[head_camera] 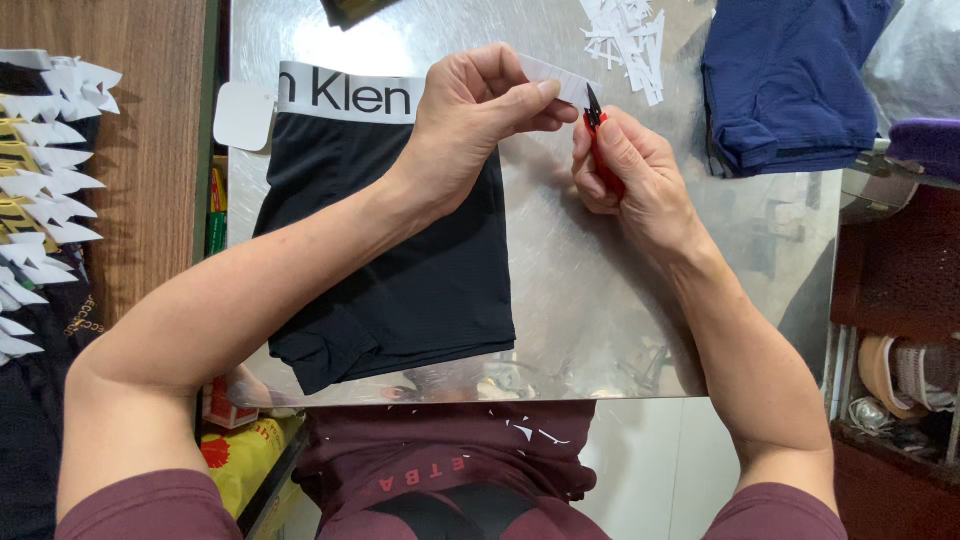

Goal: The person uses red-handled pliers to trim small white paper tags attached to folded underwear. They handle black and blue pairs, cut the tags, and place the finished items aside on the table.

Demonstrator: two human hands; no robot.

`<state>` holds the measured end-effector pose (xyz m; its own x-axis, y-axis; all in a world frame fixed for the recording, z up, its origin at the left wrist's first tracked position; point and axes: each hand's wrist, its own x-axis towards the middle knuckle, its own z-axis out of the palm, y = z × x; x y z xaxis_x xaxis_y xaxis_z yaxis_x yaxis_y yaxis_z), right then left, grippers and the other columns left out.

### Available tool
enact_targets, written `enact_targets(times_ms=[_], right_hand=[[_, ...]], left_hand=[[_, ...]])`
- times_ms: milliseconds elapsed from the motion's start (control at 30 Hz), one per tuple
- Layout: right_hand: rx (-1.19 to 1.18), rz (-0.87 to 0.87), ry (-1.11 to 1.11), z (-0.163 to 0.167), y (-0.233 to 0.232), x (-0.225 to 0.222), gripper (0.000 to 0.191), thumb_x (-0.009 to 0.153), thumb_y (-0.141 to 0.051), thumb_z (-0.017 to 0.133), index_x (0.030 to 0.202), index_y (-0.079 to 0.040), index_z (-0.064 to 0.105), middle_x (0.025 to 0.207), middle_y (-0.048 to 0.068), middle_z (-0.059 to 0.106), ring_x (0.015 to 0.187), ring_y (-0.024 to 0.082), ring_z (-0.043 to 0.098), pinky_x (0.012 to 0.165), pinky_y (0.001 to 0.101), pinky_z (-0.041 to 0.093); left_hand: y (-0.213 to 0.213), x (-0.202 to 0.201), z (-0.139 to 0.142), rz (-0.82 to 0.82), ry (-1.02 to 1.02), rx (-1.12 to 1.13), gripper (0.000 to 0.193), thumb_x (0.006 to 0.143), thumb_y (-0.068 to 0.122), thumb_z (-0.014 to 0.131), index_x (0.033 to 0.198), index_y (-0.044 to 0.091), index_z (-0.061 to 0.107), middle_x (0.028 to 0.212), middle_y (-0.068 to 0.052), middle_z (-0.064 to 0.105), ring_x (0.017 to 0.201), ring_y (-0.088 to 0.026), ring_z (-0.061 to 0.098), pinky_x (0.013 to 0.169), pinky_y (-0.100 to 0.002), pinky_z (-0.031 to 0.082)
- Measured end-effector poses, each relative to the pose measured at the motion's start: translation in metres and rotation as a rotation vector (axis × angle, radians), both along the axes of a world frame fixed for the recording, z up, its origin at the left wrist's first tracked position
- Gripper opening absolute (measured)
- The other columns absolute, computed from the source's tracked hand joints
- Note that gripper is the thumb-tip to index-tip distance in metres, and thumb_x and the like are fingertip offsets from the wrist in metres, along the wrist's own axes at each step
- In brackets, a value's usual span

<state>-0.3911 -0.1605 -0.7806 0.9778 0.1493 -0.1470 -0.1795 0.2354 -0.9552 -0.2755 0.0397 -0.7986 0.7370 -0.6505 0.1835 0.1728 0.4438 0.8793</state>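
Snipping a white label off black shorts on a shiny metal table

The white label (pixel 555 78) is pinched in the left hand (pixel 475 120), just above the shorts (pixel 400 270); the right hand (pixel 625 180) grips red clippers (pixel 597 130) whose blades touch the label's right end. A slip of the blades could nick the nearby left fingertips (pixel 548 92), or the waistband (pixel 345 93) if the label sags

snips (pixel 597 140): mostly hidden in right hand (pixel 630 175) | blue garment (pixel 785 80): cut off at top edge
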Motion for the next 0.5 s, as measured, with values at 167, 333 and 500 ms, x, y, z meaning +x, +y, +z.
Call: enact_targets(times_ms=[167,333,500], right_hand=[[-0.005,0.001,0.008,0.000,-0.001,-0.001,0.034,0.116,-0.039,0.044,0.111,-0.007,0.057,0.076,0.001,0.047,0.062,0.007,0.034,0.054,0.0230,0.025],[0.019,0.028,0.022,-0.002,-0.005,0.001,0.035,0.115,-0.039,0.044,0.111,-0.007,0.057,0.075,0.000,0.048,0.062,0.006,0.034,0.054,0.0228,0.025],[-0.036,0.051,0.023,-0.002,-0.011,0.002,0.036,0.116,-0.040,0.043,0.109,-0.007,0.057,0.073,0.000,0.047,0.060,0.007,0.033,0.054,0.0229,0.025]], left_hand=[[-0.001,0.002,-0.002,-0.005,-0.064,0.056,0.011,0.103,0.010,0.069,0.093,0.006,0.067,0.092,-0.010,0.077,0.094,-0.017,0.079,0.090,-0.031,0.068],[0.001,0.002,-0.002,-0.013,-0.059,0.062,0.011,0.103,0.007,0.069,0.093,0.004,0.068,0.093,-0.011,0.076,0.094,-0.017,0.079,0.090,-0.030,0.067],[0.002,0.003,-0.002,-0.026,-0.074,0.071,0.009,0.103,0.007,0.068,0.094,0.004,0.068,0.093,-0.011,0.076,0.094,-0.017,0.079,0.091,-0.030,0.068]])
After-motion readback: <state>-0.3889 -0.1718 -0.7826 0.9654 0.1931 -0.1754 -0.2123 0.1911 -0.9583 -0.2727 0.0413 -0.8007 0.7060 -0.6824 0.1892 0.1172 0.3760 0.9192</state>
